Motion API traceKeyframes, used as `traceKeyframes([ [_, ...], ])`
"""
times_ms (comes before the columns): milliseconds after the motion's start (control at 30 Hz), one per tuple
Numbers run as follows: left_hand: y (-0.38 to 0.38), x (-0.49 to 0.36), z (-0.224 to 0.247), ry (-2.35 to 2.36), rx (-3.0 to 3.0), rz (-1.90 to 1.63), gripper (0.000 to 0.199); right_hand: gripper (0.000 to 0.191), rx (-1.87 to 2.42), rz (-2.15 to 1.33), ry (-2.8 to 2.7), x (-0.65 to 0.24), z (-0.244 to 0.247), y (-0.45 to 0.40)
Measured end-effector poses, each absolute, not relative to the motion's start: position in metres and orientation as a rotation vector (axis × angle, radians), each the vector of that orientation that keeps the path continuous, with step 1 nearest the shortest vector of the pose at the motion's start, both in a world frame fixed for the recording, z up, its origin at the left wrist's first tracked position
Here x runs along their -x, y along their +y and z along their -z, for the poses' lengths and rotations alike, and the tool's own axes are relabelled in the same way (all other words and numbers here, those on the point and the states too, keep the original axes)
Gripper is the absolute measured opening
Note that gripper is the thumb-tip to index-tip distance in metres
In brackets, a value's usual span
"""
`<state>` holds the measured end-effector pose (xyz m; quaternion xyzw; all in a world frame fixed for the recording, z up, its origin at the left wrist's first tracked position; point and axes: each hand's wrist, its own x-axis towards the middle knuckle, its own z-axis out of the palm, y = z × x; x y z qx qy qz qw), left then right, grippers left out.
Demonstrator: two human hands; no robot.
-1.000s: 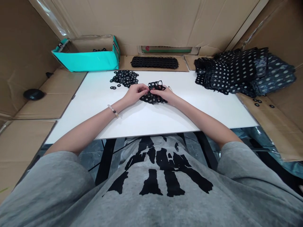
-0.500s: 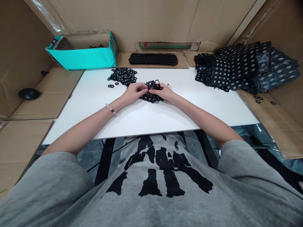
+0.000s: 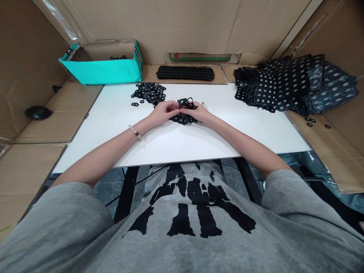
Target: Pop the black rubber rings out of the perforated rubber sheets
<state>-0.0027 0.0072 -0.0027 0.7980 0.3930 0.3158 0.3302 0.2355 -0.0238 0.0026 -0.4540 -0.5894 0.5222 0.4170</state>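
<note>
Both hands meet at the middle of the white table [image 3: 176, 142] around a bunched black dotted mesh piece [image 3: 182, 118]. Thumb and fingers of my left hand [image 3: 165, 112] are pinched together at the mesh's left side. From the right, my right hand [image 3: 198, 112] grips the same mesh, its thumb tip close to the left one. Loops of black cord stick up between the hands. Whether a small ring is between the fingertips cannot be made out. Just behind my left hand lies a heap of small black rings [image 3: 149, 92].
A turquoise box [image 3: 105, 72] stands at the back left, beside a flat black mesh strip [image 3: 185, 72]. Dotted black fabric [image 3: 292, 81] is piled at the back right. A black round object [image 3: 38, 112] rests on cardboard at the left.
The camera view has shifted slightly. Both hands keep their hold on the mesh, with only slight finger movement.
</note>
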Motion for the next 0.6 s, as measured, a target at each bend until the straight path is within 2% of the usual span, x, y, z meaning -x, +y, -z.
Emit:
traceKeyframes([
  [167,0.007,0.003,0.003,1.023,-2.105,-0.795,0.04,0.041,1.135,-1.294,-1.563,-0.238,0.008,-0.014],
  [600,0.007,0.004,0.003,1.009,-2.187,-0.766,0.035,0.063,1.067,-1.266,-1.666,-0.243,0.02,-0.004],
])
